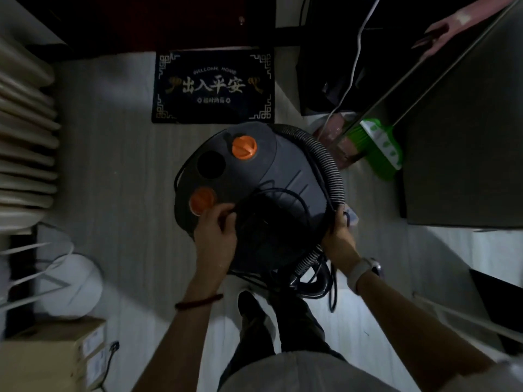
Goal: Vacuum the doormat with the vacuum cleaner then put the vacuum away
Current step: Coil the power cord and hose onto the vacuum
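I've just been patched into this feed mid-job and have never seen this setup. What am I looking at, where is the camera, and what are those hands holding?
There is no robot here. The single picture comes from a wide-angle camera worn on a person's head, looking down, so the two arms reaching in from below are theirs. Between them is a dark grey vacuum cleaner with orange knobs. The left hand has its fingers curled on the black power cord coiled over the vacuum's top. The right hand, with a watch on its wrist, grips the ribbed hose that wraps around the body. Beyond it on the pale floor lies the dark doormat. A green broom leans at the right.
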